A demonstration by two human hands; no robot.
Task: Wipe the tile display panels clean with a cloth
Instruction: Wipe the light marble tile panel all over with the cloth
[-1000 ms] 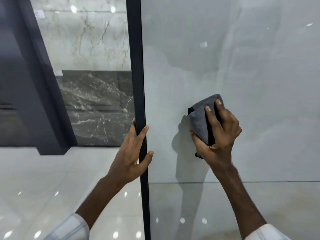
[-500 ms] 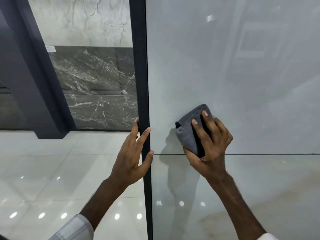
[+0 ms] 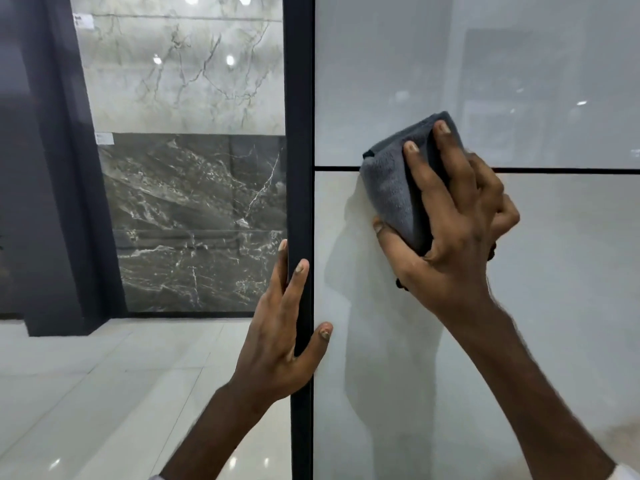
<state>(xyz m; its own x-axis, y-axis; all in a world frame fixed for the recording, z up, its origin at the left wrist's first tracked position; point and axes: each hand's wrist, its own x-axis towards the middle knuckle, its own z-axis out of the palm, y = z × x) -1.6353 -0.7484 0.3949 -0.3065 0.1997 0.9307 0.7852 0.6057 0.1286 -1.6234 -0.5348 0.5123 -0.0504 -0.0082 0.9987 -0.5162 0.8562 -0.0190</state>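
glossy panel [image 3: 519, 306]: right hand [image 3: 457, 230] presses cloth [image 3: 391, 192] across seam; left hand [image 3: 280, 341] grips frame [image 3: 299, 133].

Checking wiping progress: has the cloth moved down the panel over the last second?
Yes. The grey cloth went down, from well above the horizontal tile joint to straddling it.

Surface finishes on the tile display.
Pale grey tile panel [image 3: 485, 306]: smooth, glossy, reflective. Grey cloth [image 3: 391, 188]: soft, matt, fine-piled. Frame edge [image 3: 300, 133]: dark, matt. Dark marble-look tile [image 3: 194, 220] and floor tiles [image 3: 104, 393]: polished.
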